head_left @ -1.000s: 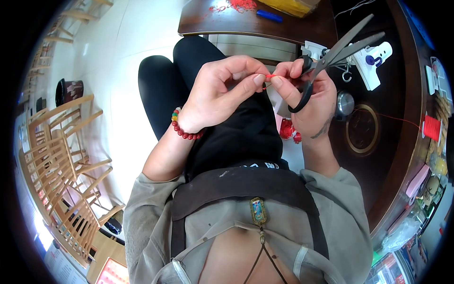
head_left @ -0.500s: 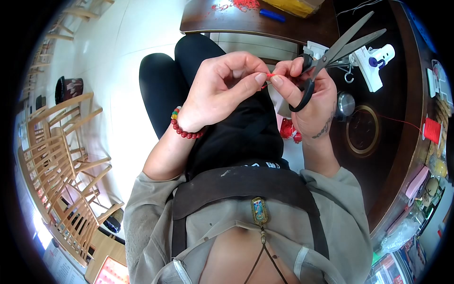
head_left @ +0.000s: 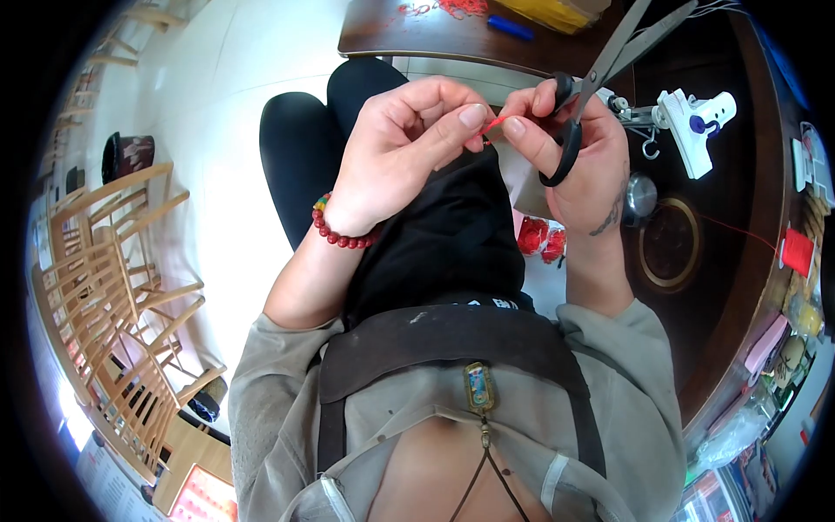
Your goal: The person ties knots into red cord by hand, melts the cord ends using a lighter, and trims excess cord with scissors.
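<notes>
Both hands have shifted a bit farther from the body since the earlier frame, and a little more of the red cord [head_left: 493, 126] shows between them. Left hand [head_left: 396, 152] has it pinched thumb-to-finger, right hand [head_left: 590, 161] pinches the other side and has the black-handled scissors [head_left: 590, 85] hooked on its fingers too. Cord's about equally near both, slanting up toward the right thumb; the parted blades point outward, away from it.

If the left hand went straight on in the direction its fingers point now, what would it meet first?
Probably the right hand, near its thumb tip, with the red cord in between; the exact depth is hard to judge from this one view.
</notes>
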Action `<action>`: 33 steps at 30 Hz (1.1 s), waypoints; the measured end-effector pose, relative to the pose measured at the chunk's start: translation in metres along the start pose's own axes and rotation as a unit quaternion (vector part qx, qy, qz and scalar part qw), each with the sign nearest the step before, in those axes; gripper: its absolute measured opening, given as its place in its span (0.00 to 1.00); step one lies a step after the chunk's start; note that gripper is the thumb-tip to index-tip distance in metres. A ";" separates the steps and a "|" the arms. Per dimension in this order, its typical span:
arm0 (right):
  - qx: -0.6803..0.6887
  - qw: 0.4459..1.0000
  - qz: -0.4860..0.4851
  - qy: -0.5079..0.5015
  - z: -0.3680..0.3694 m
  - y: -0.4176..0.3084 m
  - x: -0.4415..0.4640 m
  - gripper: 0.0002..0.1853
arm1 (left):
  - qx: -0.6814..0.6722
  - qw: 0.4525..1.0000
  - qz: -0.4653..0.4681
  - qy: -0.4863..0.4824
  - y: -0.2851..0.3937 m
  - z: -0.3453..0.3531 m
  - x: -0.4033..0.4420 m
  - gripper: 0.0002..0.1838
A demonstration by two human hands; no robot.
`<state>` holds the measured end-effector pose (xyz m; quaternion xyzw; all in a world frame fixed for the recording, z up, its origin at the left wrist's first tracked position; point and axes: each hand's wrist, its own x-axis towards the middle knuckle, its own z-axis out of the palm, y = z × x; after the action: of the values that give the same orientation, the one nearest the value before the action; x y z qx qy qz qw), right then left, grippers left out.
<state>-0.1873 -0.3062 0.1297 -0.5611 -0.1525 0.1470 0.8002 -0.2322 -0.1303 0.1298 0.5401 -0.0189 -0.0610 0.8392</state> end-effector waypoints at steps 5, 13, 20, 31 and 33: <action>-0.056 0.998 0.001 -0.029 0.000 -0.002 0.009 0.11 | -0.008 0.999 -0.031 -0.018 0.001 -0.010 0.000 0.07; -0.105 0.992 -0.041 -0.056 0.001 0.000 0.019 0.11 | 0.025 0.999 -0.023 0.004 0.001 -0.009 0.001 0.05; -0.178 0.982 -0.058 -0.002 0.007 -0.001 0.020 0.12 | 0.011 1.000 -0.006 0.019 0.003 -0.012 0.000 0.05; -0.489 0.862 -0.137 0.004 -0.007 0.010 0.006 0.19 | -0.053 0.994 0.090 0.015 -0.004 -0.018 0.000 0.07; -0.488 0.862 -0.138 0.007 -0.007 0.010 0.006 0.19 | -0.041 0.994 0.104 0.019 -0.004 -0.016 0.000 0.07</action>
<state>-0.1796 -0.3068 0.1180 -0.8541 -0.2753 -0.0624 0.4368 -0.2308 -0.1174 0.1195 0.5016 -0.0566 0.0364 0.8625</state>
